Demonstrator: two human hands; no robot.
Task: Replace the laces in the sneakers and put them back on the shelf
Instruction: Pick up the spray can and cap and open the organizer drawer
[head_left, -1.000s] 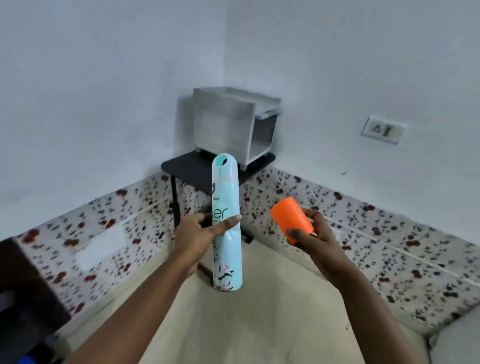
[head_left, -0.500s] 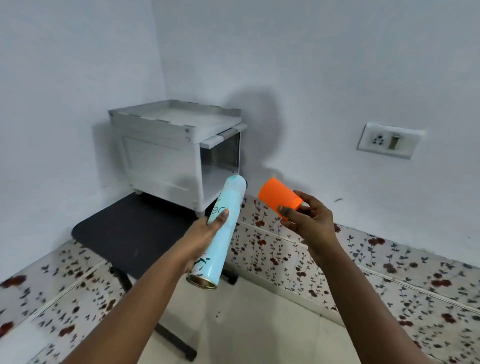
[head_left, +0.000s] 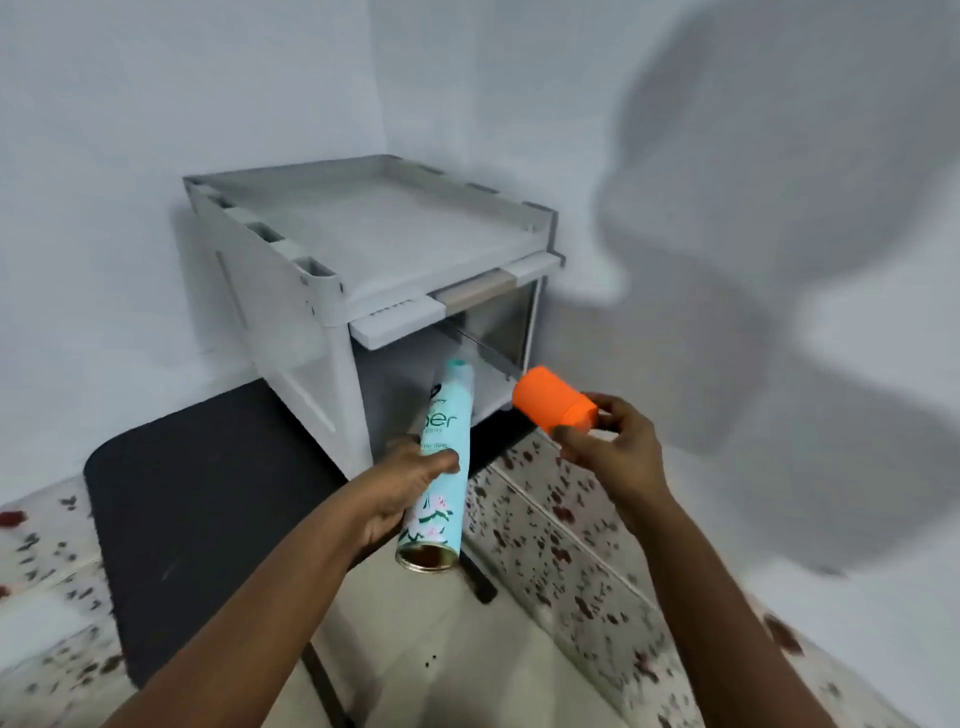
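Two hands in view: your left hand (head_left: 402, 480) grips a teal spray can (head_left: 441, 462), its nozzle end pointing into the open front of the grey shelf unit (head_left: 363, 244) standing on the black desk (head_left: 197, 499). Your right hand (head_left: 610, 452) pinches an orange cap (head_left: 553, 399). Sneakers: not visible.

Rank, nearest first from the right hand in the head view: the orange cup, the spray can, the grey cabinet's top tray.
1. orange cup, pinched by the right hand.
2. spray can, to its left.
3. top tray, up behind.
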